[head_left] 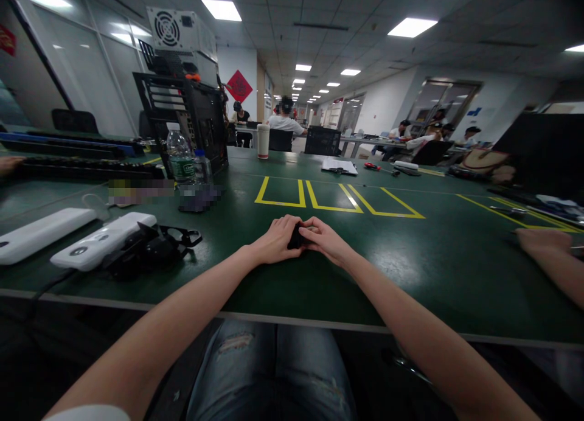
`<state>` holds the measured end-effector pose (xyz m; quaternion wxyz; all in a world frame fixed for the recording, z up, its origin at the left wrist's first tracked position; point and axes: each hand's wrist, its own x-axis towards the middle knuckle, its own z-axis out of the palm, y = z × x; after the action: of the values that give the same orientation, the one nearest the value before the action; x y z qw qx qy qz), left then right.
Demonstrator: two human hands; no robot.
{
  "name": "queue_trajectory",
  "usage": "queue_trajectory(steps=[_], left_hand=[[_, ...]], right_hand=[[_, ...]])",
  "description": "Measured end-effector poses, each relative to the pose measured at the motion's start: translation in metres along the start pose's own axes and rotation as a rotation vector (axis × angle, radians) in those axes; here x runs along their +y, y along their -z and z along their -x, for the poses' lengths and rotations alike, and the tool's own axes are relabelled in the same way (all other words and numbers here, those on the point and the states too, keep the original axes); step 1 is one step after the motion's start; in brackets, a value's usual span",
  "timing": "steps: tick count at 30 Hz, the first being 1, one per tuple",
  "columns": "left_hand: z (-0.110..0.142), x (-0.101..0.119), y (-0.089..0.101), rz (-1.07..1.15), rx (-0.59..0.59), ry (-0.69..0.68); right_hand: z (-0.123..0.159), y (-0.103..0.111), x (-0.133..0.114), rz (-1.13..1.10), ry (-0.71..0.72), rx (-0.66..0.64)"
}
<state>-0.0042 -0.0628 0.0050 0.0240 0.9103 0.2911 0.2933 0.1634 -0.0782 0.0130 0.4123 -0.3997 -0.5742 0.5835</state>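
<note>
Both hands meet over the green tabletop, near its front edge. Between them is a small black object, mostly covered by fingers, so its kind cannot be made out. My left hand is closed round its left side. The fingers of my right hand press on it from the right, bent and close together. Beyond the hands, yellow tape outlines mark the table.
At left lie white devices and a black strapped item. Behind them stand a water bottle and an open computer case. A paper cup, clipboard and screwdriver sit farther back. Another person's hand rests at right.
</note>
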Motion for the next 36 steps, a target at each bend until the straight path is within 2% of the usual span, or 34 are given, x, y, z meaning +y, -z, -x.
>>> queue_trajectory(steps=[5, 13, 21, 25, 31, 36], left_hand=[[0.0001, -0.0007, 0.0001, -0.009, 0.002, 0.001], [0.0004, -0.0012, -0.0007, -0.01, 0.012, -0.017], [0.0004, -0.0015, -0.0002, -0.008, 0.006, -0.017], [0.0002, -0.0021, -0.0012, -0.016, 0.008, -0.013], [0.0002, 0.0001, 0.0015, 0.0, 0.008, -0.024], [0.0, 0.0005, 0.0027, 0.005, 0.001, -0.022]], right_hand=[[-0.0028, 0.0009, 0.0003, 0.013, -0.034, 0.019], [0.0044, 0.0025, -0.0048, 0.025, -0.024, -0.078], [-0.0011, -0.0026, -0.0004, 0.016, -0.026, 0.033], [0.0014, -0.002, -0.0045, 0.032, -0.036, 0.024], [0.0054, 0.001, -0.0059, 0.006, -0.036, -0.059], [0.0011, 0.0001, 0.0, 0.007, -0.021, -0.002]])
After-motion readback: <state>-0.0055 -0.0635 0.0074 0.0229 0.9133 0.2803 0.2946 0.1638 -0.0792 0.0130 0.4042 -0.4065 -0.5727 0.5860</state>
